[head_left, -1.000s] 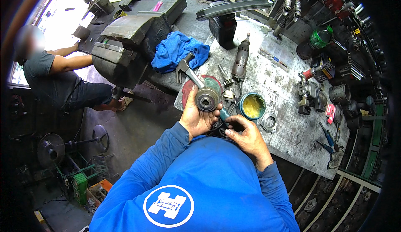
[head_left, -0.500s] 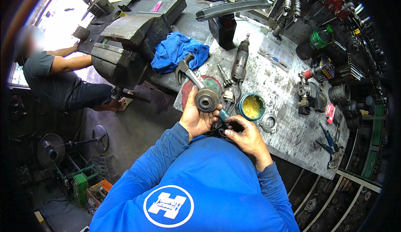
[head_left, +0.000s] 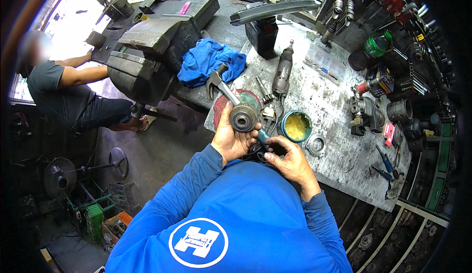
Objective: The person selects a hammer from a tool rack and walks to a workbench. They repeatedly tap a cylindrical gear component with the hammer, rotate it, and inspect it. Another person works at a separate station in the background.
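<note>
In my left hand (head_left: 231,142) is a round, ringed metal part (head_left: 244,119) with a hole through its centre. My fingers wrap its side and lower edge. A claw hammer (head_left: 223,83) passes behind this part, its head up to the left. Its blue-green grip (head_left: 264,136) comes out below the part and meets the curled fingers of my right hand (head_left: 292,162), which are closed at its end. Close by on the bench stand a tub of yellow grease (head_left: 297,126) and a flat metal ring (head_left: 315,144). A reddish round thing (head_left: 221,106) lies partly hidden behind the hammer.
A large bench vise (head_left: 157,37) with a blue cloth (head_left: 209,61) stands at the left. A grey power tool (head_left: 283,71) and a small gear shaft (head_left: 264,90) lie on the metal-topped bench (head_left: 339,169). Another person (head_left: 64,91) stands beyond the vise. Tools hang along the right wall.
</note>
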Demonstrator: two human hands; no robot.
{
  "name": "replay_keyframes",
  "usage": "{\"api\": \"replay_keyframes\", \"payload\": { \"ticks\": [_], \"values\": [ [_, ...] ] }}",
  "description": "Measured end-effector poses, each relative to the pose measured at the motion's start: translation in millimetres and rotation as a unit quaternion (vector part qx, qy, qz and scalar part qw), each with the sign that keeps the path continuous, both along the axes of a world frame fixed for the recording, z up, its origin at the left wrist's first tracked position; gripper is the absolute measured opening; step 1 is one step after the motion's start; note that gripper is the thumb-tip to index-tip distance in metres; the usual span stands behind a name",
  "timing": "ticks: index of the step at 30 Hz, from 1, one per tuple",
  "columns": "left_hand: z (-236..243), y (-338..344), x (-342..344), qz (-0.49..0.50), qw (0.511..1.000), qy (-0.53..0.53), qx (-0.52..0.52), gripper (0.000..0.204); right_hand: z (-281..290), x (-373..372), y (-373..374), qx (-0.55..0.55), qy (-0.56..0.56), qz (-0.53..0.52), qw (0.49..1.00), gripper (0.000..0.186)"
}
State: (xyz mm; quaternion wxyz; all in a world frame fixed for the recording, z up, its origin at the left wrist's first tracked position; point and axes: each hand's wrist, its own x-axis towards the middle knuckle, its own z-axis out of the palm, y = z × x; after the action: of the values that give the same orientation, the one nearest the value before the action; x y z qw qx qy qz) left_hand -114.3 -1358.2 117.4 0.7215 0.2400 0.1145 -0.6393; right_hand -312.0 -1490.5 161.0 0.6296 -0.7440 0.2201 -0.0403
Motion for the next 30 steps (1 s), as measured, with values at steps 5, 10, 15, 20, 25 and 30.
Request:
{"api": "replay_keyframes", "payload": {
  "ticks": [5, 10, 15, 20, 25, 30],
  "values": [
    [-2, 0, 1, 0.0, 1.0, -0.002, -0.001, 0.08, -1, 0, 0, -0.003, -0.003, 0.001, 1.0, 0.037],
    [-6, 2, 0, -0.001, 0.999, -0.006, -0.039, 0.079, -2, 0, -2, -0.004, 0.007, 0.013, 1.0, 0.038],
    [-4, 2, -4, 0.012, 0.988, -0.095, -0.117, 0.06, -2, 0, -2, 0.013, 0.003, 0.008, 1.0, 0.037],
    [2, -3, -11, 0.028, 0.961, -0.256, -0.098, 0.069, -2, 2, -2, 0.003, -0.007, 0.012, 1.0, 0.036],
    [8, -6, -16, 0.023, 0.914, -0.405, -0.016, 0.09, -2, 0, -2, -0.002, -0.009, 0.004, 1.0, 0.036],
    [15, -8, -16, 0.014, 0.888, -0.459, -0.011, 0.095, -6, -1, -3, -0.002, 0.008, 0.001, 1.0, 0.038]
  ]
}}
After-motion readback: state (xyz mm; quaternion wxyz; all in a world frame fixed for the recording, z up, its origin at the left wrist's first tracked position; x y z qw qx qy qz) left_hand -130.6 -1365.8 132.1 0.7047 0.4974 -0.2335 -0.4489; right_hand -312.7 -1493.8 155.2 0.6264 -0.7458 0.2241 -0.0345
